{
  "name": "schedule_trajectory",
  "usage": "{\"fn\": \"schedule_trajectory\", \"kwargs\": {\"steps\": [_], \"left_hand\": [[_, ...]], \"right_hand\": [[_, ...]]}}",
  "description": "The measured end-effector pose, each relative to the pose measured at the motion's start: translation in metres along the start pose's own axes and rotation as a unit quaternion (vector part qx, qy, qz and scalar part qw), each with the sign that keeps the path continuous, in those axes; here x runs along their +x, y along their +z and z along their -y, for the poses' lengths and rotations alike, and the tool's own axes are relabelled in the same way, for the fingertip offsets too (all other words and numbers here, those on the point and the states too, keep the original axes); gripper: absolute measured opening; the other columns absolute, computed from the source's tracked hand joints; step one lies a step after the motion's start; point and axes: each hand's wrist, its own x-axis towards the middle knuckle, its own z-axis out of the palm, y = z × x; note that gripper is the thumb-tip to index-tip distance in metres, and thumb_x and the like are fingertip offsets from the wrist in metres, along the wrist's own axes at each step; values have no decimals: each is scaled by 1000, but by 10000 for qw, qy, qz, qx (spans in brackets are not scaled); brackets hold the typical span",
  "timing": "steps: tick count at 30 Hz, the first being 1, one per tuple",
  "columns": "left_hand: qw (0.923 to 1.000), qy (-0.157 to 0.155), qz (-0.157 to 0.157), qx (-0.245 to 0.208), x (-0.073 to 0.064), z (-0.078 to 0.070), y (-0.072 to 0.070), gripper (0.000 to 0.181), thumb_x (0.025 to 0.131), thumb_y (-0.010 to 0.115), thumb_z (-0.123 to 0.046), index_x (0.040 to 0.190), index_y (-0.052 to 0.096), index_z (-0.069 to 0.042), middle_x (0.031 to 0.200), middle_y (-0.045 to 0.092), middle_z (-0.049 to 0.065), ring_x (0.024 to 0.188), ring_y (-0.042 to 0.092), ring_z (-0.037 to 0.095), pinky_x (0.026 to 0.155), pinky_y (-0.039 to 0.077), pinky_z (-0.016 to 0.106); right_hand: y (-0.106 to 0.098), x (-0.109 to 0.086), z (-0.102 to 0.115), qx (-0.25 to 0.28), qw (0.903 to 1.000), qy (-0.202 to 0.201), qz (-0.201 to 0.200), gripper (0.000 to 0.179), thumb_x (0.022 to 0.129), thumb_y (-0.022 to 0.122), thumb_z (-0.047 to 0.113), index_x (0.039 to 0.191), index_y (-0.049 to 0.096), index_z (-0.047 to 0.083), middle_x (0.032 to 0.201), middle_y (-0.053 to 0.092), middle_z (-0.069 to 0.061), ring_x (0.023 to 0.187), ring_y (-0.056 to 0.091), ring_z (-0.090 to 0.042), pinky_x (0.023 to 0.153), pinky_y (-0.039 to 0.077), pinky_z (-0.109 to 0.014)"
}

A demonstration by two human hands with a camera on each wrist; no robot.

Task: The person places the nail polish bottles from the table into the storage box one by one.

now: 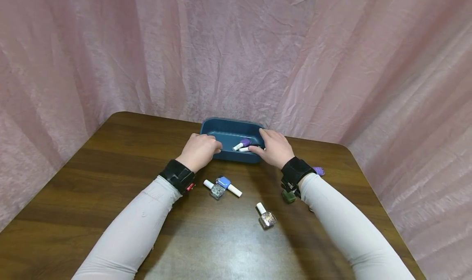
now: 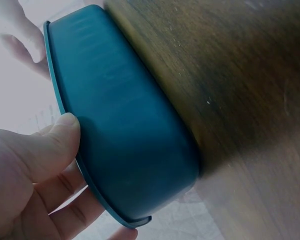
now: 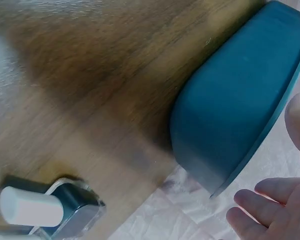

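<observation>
A dark teal plastic bin [image 1: 236, 156] stands at the far side of the table, with a purple nail polish bottle [image 1: 246, 142] and another white cap [image 1: 243, 150] inside. My left hand [image 1: 200, 151] grips its rim at the left; in the left wrist view the thumb [image 2: 65, 135] presses the outer wall and the fingers reach behind the rim. Over the right end of the bin is my right hand [image 1: 275, 149], its thumb and fingers spread wide. In the right wrist view those fingers [image 3: 260, 207] are relaxed beside the bin's end, with nothing held.
On the wooden table [image 1: 206, 239] lie a blue polish bottle [image 1: 223, 182] against a grey glitter one [image 1: 217, 191], and a gold glitter bottle [image 1: 267, 220]. A green bottle [image 1: 289, 196] and a purple item [image 1: 318, 171] show beside the right wrist. Pink curtain [image 1: 236, 59] hangs behind.
</observation>
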Motion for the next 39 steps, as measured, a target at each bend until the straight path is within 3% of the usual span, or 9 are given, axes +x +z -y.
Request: {"fn": "schedule_trajectory", "kwargs": {"steps": [18, 26, 39], "left_hand": [[9999, 64, -79, -5, -1, -1, -2, 11, 102, 79, -13, 103, 88, -20, 96, 80, 3, 93, 76, 29, 88, 56, 59], [10000, 10, 39, -63, 0, -1, -3, 12, 104, 77, -16, 109, 88, -20, 100, 80, 3, 97, 76, 29, 91, 56, 59], [10000, 1, -10, -93, -1, -1, -2, 11, 104, 78, -16, 105, 88, -19, 97, 81, 3, 95, 75, 29, 88, 56, 58]], "right_hand": [[-15, -37, -25, -88, 9995, -14, -310, 85, 107, 71, 51, 164, 44, -6, 165, 48, -28, 155, 43, -45, 128, 28, -61], [-20, -55, -42, -170, 9995, 122, -217, 86, 108, 69, 51, 166, 40, -6, 168, 44, -29, 157, 38, -47, 130, 22, -63], [-25, -79, -63, -348, 9989, 271, -172, 85, 108, 70, 48, 165, 40, -8, 167, 44, -31, 156, 38, -50, 128, 24, -66]]}}
